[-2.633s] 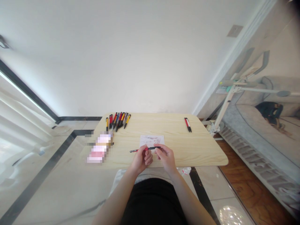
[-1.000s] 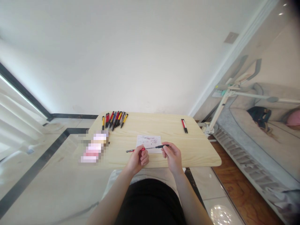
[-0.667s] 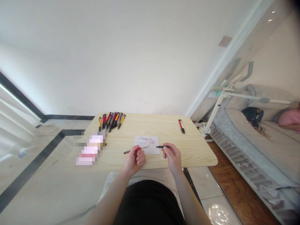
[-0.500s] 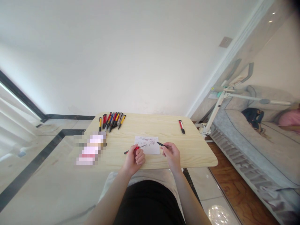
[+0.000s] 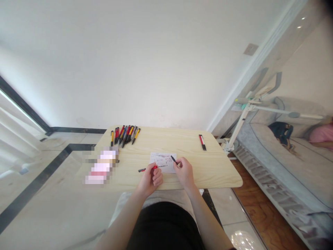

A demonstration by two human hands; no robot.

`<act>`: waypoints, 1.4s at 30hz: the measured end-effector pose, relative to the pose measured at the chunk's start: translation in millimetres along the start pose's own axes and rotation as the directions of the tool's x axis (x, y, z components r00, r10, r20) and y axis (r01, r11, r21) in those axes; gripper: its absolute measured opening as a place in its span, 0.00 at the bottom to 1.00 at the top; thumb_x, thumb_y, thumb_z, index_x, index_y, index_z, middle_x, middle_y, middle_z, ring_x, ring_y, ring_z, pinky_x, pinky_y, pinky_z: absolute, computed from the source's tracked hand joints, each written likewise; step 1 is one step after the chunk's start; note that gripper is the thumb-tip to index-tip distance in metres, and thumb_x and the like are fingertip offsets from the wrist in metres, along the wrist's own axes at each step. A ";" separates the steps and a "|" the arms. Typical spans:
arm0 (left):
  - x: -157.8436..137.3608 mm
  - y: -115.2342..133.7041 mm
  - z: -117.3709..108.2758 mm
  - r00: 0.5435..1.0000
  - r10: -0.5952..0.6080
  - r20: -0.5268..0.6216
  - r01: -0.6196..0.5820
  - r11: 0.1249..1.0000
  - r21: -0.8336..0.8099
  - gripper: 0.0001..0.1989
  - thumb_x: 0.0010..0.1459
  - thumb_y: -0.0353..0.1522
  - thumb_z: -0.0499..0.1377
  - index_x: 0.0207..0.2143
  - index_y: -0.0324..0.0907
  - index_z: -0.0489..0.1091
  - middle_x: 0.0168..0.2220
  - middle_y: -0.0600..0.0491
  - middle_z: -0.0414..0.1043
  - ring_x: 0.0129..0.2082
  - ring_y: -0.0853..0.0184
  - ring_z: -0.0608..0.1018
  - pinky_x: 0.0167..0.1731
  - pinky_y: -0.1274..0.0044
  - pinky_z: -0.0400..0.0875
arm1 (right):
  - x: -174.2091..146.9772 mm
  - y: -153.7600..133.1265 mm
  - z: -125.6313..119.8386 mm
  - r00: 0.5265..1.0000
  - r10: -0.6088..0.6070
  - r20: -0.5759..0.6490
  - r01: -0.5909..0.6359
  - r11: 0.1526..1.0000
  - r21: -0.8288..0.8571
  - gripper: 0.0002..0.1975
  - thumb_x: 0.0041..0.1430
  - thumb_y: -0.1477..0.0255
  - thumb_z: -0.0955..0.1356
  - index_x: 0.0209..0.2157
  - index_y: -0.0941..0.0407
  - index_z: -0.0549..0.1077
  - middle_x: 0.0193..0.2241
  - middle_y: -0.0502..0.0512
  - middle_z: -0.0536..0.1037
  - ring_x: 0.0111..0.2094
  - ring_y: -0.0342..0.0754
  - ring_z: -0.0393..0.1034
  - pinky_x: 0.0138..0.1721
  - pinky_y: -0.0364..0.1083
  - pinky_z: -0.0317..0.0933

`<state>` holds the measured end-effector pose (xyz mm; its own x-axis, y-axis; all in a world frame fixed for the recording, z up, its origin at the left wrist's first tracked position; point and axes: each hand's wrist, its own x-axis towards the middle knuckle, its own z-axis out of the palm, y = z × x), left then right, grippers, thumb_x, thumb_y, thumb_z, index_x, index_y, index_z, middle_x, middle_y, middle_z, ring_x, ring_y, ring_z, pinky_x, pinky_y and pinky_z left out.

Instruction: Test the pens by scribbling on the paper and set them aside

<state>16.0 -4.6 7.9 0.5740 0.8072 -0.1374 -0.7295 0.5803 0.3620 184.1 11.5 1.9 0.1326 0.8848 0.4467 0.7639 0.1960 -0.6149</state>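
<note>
Leftward, a pen pile (image 5: 126, 135) beyond the hands (image 5: 152, 176).

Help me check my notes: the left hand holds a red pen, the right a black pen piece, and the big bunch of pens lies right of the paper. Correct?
No: the head view shows the big bunch of pens left of the paper. The left hand holds a red pen, the right hand a black pen piece.

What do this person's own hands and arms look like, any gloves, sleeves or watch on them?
The left hand and right hand are bare, without gloves. No sleeves cover the visible forearms, and no watch shows. Black clothing shows between them.
</note>
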 end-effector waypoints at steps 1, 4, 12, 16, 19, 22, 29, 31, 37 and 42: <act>-0.1 0.0 0.0 1.000 0.001 0.000 -0.001 1.000 -0.002 0.21 0.55 0.39 0.50 0.14 0.40 0.50 0.10 0.61 0.43 0.09 0.77 0.51 0.11 0.82 0.44 | 0.2 -0.4 1.2 1.000 -0.006 0.011 0.006 1.000 -0.029 0.03 0.49 0.72 0.64 0.25 0.57 0.67 0.21 0.49 0.67 0.22 0.42 0.60 0.26 0.41 0.54; -0.1 -0.1 -0.2 1.000 0.004 -0.006 -0.004 1.000 -0.002 0.21 0.55 0.39 0.50 0.14 0.40 0.51 0.10 0.61 0.44 0.10 0.77 0.51 0.11 0.82 0.44 | 0.0 -0.8 4.4 0.999 -0.027 0.035 0.030 0.995 -0.096 0.04 0.50 0.72 0.63 0.24 0.56 0.66 0.21 0.50 0.68 0.25 0.43 0.61 0.28 0.41 0.54; 0.8 -0.1 -1.1 1.000 -0.016 -0.021 0.016 1.000 0.020 0.21 0.54 0.40 0.50 0.14 0.40 0.50 0.10 0.61 0.44 0.10 0.77 0.52 0.11 0.82 0.45 | -2.6 0.8 8.2 0.996 -0.008 0.086 0.023 0.985 -0.173 0.05 0.50 0.71 0.62 0.23 0.56 0.65 0.21 0.50 0.68 0.25 0.44 0.62 0.27 0.41 0.53; 0.6 0.1 -1.1 1.000 -0.008 -0.022 0.008 1.000 0.013 0.21 0.54 0.40 0.50 0.14 0.40 0.50 0.10 0.61 0.44 0.10 0.77 0.52 0.11 0.82 0.45 | -2.3 1.4 8.4 0.995 0.010 0.095 0.006 0.986 -0.169 0.04 0.50 0.71 0.62 0.23 0.55 0.64 0.20 0.49 0.68 0.24 0.43 0.62 0.26 0.40 0.52; 0.4 0.2 -0.8 1.000 -0.003 -0.010 0.003 1.000 0.006 0.21 0.54 0.40 0.50 0.14 0.40 0.50 0.11 0.61 0.44 0.10 0.77 0.51 0.11 0.82 0.45 | -2.1 1.1 7.9 0.995 0.018 0.103 -0.002 0.988 -0.156 0.03 0.50 0.70 0.63 0.25 0.55 0.65 0.21 0.49 0.68 0.24 0.43 0.62 0.26 0.40 0.52; -0.1 0.2 -0.5 1.000 -0.001 -0.007 0.001 1.000 0.003 0.20 0.55 0.39 0.50 0.14 0.40 0.51 0.11 0.61 0.44 0.10 0.77 0.51 0.11 0.82 0.45 | -2.2 0.6 7.5 0.993 0.020 0.114 -0.003 0.989 -0.148 0.04 0.50 0.70 0.63 0.27 0.55 0.65 0.21 0.49 0.69 0.24 0.43 0.62 0.26 0.40 0.52; -0.8 0.6 1.6 0.999 0.006 -0.037 -0.005 1.000 0.026 0.21 0.53 0.40 0.51 0.14 0.40 0.50 0.11 0.61 0.44 0.10 0.78 0.51 0.10 0.82 0.44 | -2.0 -0.1 7.5 0.992 0.014 0.125 0.008 0.985 -0.173 0.03 0.49 0.70 0.63 0.26 0.55 0.66 0.20 0.48 0.68 0.24 0.43 0.62 0.25 0.40 0.50; -0.7 0.7 2.0 0.999 0.010 -0.035 -0.009 1.000 0.029 0.20 0.53 0.40 0.51 0.14 0.40 0.50 0.11 0.62 0.44 0.10 0.78 0.51 0.10 0.82 0.44 | -2.2 -0.3 7.3 0.990 0.011 0.138 0.013 0.984 -0.176 0.03 0.49 0.71 0.63 0.27 0.54 0.66 0.20 0.48 0.68 0.24 0.43 0.62 0.25 0.40 0.50; -0.7 0.1 1.3 1.000 0.014 -0.001 -0.014 1.000 0.007 0.20 0.55 0.39 0.50 0.14 0.40 0.51 0.11 0.61 0.44 0.10 0.77 0.51 0.10 0.82 0.44 | -2.5 -1.1 6.6 0.991 -0.002 0.133 0.023 0.987 -0.157 0.03 0.49 0.70 0.63 0.27 0.55 0.66 0.22 0.49 0.69 0.26 0.44 0.62 0.26 0.41 0.52; -1.0 0.1 0.5 1.000 0.011 0.013 -0.011 1.000 -0.008 0.20 0.56 0.39 0.49 0.15 0.40 0.52 0.11 0.61 0.44 0.10 0.77 0.51 0.11 0.82 0.44 | -1.4 -4.8 3.5 0.994 -0.072 0.077 0.085 0.978 -0.189 0.07 0.48 0.69 0.65 0.31 0.56 0.68 0.31 0.55 0.71 0.36 0.49 0.62 0.38 0.45 0.53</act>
<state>15.5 -5.5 8.5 0.5705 0.8123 -0.1216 -0.7389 0.5722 0.3559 178.0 10.9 1.9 0.0287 0.8984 0.4382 0.8779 0.1870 -0.4409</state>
